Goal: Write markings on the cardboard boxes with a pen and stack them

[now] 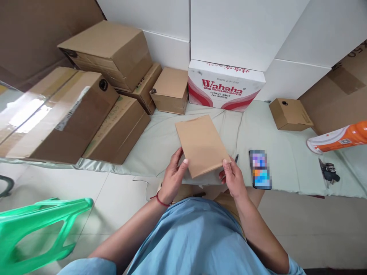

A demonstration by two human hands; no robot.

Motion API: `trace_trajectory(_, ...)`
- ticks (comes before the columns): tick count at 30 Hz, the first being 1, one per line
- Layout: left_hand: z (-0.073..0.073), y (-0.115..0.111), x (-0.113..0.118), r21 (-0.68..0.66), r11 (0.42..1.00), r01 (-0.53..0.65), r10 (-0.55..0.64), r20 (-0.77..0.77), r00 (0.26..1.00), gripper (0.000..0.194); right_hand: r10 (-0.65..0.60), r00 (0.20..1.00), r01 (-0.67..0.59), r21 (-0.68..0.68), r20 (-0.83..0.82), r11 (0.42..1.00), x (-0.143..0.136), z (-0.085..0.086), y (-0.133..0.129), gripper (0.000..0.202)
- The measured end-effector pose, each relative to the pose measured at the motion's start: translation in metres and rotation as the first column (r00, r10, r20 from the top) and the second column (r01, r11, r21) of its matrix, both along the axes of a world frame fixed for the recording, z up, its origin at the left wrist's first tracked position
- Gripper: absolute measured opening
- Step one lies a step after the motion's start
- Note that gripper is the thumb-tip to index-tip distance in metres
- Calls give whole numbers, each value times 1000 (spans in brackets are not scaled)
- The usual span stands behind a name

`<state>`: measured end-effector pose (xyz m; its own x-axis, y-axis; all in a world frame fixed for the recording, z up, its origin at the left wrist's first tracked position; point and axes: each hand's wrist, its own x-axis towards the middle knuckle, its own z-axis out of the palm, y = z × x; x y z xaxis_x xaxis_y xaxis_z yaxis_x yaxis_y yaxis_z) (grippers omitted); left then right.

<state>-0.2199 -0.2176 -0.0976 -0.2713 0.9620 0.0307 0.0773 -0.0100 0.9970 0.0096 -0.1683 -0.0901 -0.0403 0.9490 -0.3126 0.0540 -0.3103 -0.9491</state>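
Note:
A flat piece of brown cardboard [202, 145] is tilted above the front part of the cloth-covered table, its plain face up. My left hand [173, 175], with a red cord round its wrist, holds the lower left edge, thumb at the side and fingers partly behind. At the lower right corner, my right hand [233, 176] pinches the cardboard with the thumb on top; its other fingers are curled underneath and partly hidden. A dark pen-like tip [236, 157] shows just beyond the right hand. Right of that hand lies a phone [260, 170] with a blurred-out screen.
Brown cartons [71, 110] are stacked at the left, with a small carton [170, 91] and a white Wahaha box [225, 86] along the wall. To the right are another small box [289, 114], an orange bottle [341, 135] and keys [329, 172]. A green stool [57, 214] stands lower left.

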Motion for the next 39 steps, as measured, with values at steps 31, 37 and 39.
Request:
trace_trajectory(31,19,8,-12,-96,994,-42,90,574,814,43,19,944,-235,631,329,740,2,24,-34,63)
trace_trajectory(37,11,12,-14,-168,986,-8,138,780,611,32,12,833,-485,721,553,495,-9,41,-38,86)
trace_trajectory(39,10,13,-14,-191,981,14,151,814,560,30,-45,799,-517,724,599,457,-14,46,-36,90)
